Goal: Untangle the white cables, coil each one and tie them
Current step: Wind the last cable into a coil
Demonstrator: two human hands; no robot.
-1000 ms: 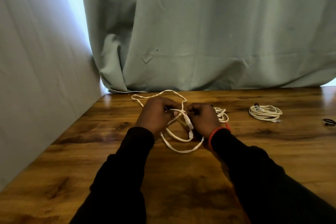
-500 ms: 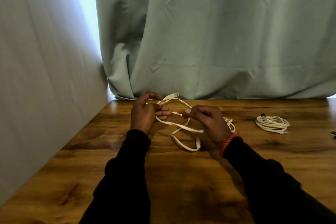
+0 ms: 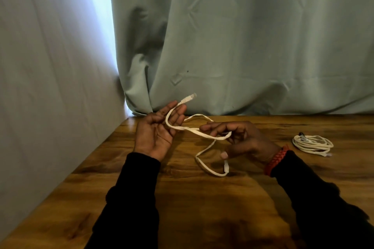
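A flat white cable (image 3: 203,134) runs between my two hands above the wooden table (image 3: 182,208). My left hand (image 3: 154,134) is palm up with fingers nearly straight. The cable lies across those fingers, and its clear plug (image 3: 188,99) sticks out past the fingertips. My right hand (image 3: 248,141) has its fingers curled and pinches a bend of the same cable. From there the cable drops in a loop (image 3: 212,170) onto the table below the right hand. A second white cable (image 3: 312,144) lies coiled on the table at the right, apart from both hands.
A grey-green curtain (image 3: 242,46) hangs along the table's far edge. A pale wall (image 3: 50,87) runs down the table's left side. A red braided band (image 3: 276,159) sits on my right wrist.
Both hands have lifted and moved apart. The left hand has opened palm up with the plug end laid over its fingers. The cable's tangle has loosened into one long strand and a loop.
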